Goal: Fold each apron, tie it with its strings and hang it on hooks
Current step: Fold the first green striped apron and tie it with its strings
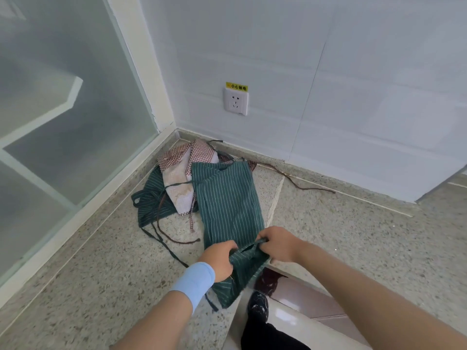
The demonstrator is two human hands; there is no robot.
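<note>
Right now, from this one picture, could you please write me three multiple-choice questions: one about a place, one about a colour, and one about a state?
1. Where does the checked apron lie?
A) on a hook
B) in the far corner of the stone ledge
C) hung over the glass pane

2. What colour is the label above the wall socket?
A) red
B) yellow
C) blue

3. What do the left hand and the right hand do with the green striped apron?
A) both grip its near end
B) only the right grips it
C) neither touches it

Answers:
1 B: it lies on the pile in the corner.
2 B: the strip is yellow with dark characters.
3 A: the fingers of both hands curl round the bunched cloth.
</note>
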